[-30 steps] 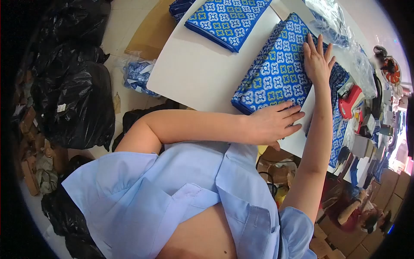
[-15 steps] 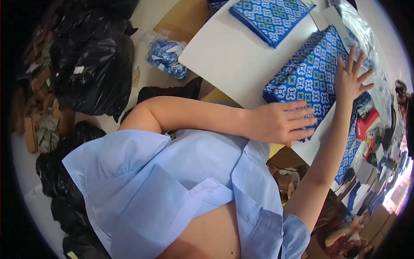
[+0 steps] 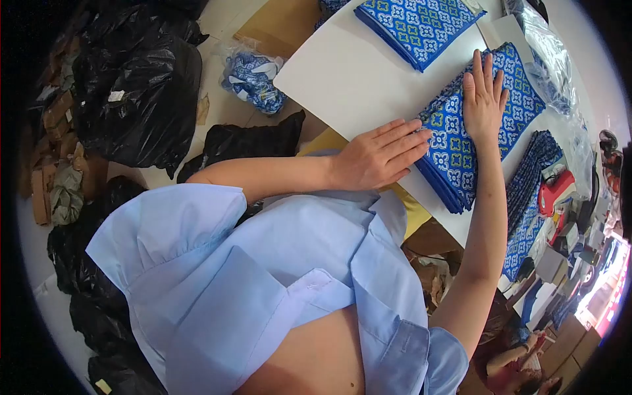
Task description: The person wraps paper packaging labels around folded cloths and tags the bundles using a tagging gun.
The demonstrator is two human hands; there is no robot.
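Note:
My right hand (image 3: 484, 108) lies flat on a folded blue, white and green patterned cloth (image 3: 451, 148), fingers stretched out. My left hand (image 3: 382, 155) is at the left edge of that cloth, its fingers extended and the fingertips touching or just beside the edge. The cloth lies on a white table (image 3: 336, 72), with its layered blue edges toward my body. A second folded cloth (image 3: 421, 29) of the same pattern lies farther back on the table.
Clear plastic wrapping (image 3: 543, 59) and more patterned fabric (image 3: 526, 217) are at the right, near a red-and-white object (image 3: 555, 192). Black plastic bags (image 3: 141, 99) and a clear bag of patterned cloth (image 3: 255, 82) lie on the floor at left. Another person (image 3: 513, 365) is at lower right.
Both hands have moved left. My right hand has gone from the cloth's far right edge to its top, and the cloth now lies turned, with its layered edges toward me.

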